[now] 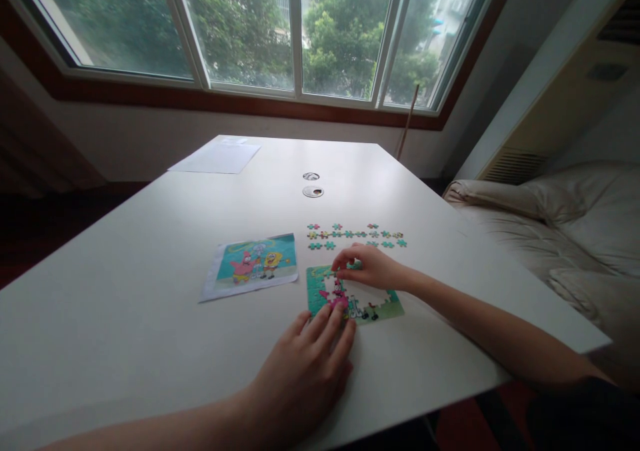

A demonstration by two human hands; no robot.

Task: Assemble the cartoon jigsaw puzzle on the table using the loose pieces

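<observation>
A partly filled jigsaw puzzle (318,294) lies on the table, its green border joined around a white gap and a pink figure at its left. My left hand (313,358) rests with fingers stretched out and fingertips on the puzzle's lower edge. Over the puzzle's upper part, my right hand (367,266) is closed in a pinch, thumb and fingertips close to the gap. Whatever lies between those fingertips is too small to make out. Loose puzzle pieces (349,234) are laid out in rows just beyond the right hand.
Left of the puzzle lies a printed reference picture (257,261) with cartoon figures. White paper (215,158) sits at the table's far left corner. Two round cable-hole covers (311,192) are set in the white table (150,251). A padded sofa (550,204) stands at the right.
</observation>
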